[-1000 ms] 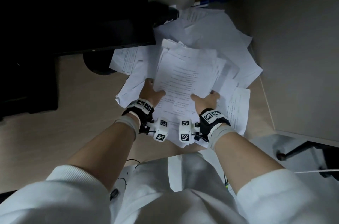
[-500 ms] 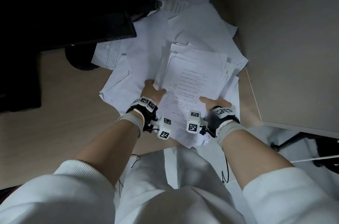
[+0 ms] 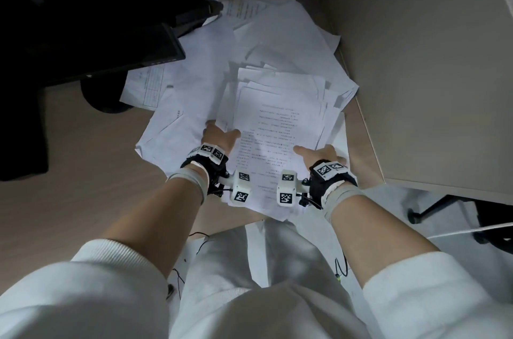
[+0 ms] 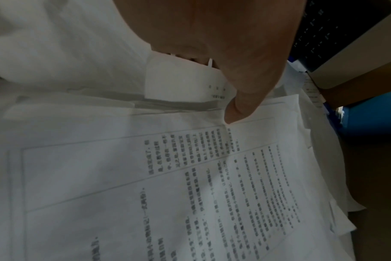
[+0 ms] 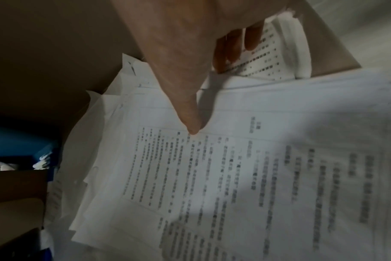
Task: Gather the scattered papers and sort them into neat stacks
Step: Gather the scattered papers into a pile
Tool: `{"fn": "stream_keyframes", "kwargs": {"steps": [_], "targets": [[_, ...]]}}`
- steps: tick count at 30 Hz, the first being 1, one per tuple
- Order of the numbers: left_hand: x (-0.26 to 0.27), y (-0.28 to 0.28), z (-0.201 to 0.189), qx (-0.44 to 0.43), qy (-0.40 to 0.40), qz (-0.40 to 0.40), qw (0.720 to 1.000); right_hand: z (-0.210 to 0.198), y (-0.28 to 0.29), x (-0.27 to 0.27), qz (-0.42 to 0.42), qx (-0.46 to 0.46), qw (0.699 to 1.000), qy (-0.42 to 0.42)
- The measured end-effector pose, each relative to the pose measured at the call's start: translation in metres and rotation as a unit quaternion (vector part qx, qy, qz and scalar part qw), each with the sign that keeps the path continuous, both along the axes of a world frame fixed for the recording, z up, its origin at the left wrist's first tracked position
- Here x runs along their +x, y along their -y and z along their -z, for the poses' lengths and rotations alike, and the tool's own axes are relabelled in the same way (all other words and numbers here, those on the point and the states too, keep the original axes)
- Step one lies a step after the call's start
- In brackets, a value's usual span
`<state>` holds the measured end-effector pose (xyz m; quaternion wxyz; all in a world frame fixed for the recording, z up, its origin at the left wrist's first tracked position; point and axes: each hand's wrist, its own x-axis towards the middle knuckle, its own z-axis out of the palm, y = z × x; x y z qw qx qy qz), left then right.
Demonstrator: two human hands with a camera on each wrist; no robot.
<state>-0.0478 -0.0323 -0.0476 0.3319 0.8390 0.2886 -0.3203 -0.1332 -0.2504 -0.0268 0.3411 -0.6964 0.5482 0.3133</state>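
From the head view, a thick bundle of papers (image 3: 277,127) was seen held between the left hand (image 3: 218,137) and the right hand (image 3: 319,156), above the loose sheets (image 3: 277,33) spread over the desk (image 3: 83,172). Compared with the frames a moment earlier, the bundle had been drawn nearer the desk's front edge and the right hand had been slid further under its lower corner. A dark monitor (image 3: 83,19) was seen at the upper left and a partition panel (image 3: 416,61) at the right.

From the left wrist view, the thumb (image 4: 239,109) was pressed on the top printed page, while the fingers were hidden beneath the bundle, which was thus gripped.

From the right wrist view, the thumb (image 5: 190,121) was laid on the top sheet and the fingers (image 5: 234,46) were curled under the bundle's edge, so it was clamped there too.

The gathering was judged part done: the bundle's edges were uneven and many sheets were left scattered behind it
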Motion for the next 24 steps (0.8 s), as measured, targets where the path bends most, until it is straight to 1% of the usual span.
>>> {"fn": "stream_keyframes", "kwargs": {"steps": [1, 3, 6, 8, 11, 14, 15, 17, 19, 21, 22, 24], "targets": [[0.001, -0.001, 0.0, -0.01, -0.002, -0.01, 1.0, -0.001, -0.002, 0.002, -0.005, -0.01, 1.0, -0.009], [0.003, -0.004, 0.002, -0.024, -0.004, -0.023, 0.999, -0.002, -0.006, 0.009, 0.024, -0.01, 1.0, -0.003], [0.007, -0.008, 0.003, -0.039, -0.013, -0.023, 0.999, 0.002, -0.014, 0.022, 0.103, 0.051, 0.992, 0.051], [0.011, -0.014, 0.003, -0.054, -0.026, -0.03, 0.998, 0.005, -0.02, 0.028, 0.131, 0.08, 0.985, 0.074], [0.015, -0.023, 0.003, -0.065, -0.027, -0.017, 0.997, 0.006, -0.031, 0.031, 0.142, 0.07, 0.982, 0.103], [0.019, -0.032, -0.001, -0.072, -0.022, 0.002, 0.997, 0.004, -0.043, 0.034, 0.13, 0.064, 0.979, 0.144], [0.02, -0.036, -0.002, -0.074, -0.022, 0.008, 0.997, 0.004, -0.047, 0.035, 0.114, 0.071, 0.979, 0.151], [0.02, -0.042, -0.004, -0.069, -0.018, 0.012, 0.997, 0.0, -0.053, 0.037, 0.047, 0.084, 0.985, 0.141], [0.019, -0.048, -0.005, -0.055, 0.002, 0.021, 0.998, -0.005, -0.053, 0.041, -0.04, 0.071, 0.991, 0.105], [0.018, -0.052, -0.007, -0.047, 0.02, 0.025, 0.998, -0.008, -0.05, 0.044, -0.114, 0.044, 0.99, 0.065], [0.018, -0.055, -0.006, -0.05, 0.025, 0.023, 0.998, -0.009, -0.049, 0.046, -0.138, 0.038, 0.988, 0.056], [0.017, -0.06, -0.004, -0.057, 0.038, 0.024, 0.997, -0.011, -0.048, 0.049, -0.148, 0.033, 0.987, 0.058]]}}
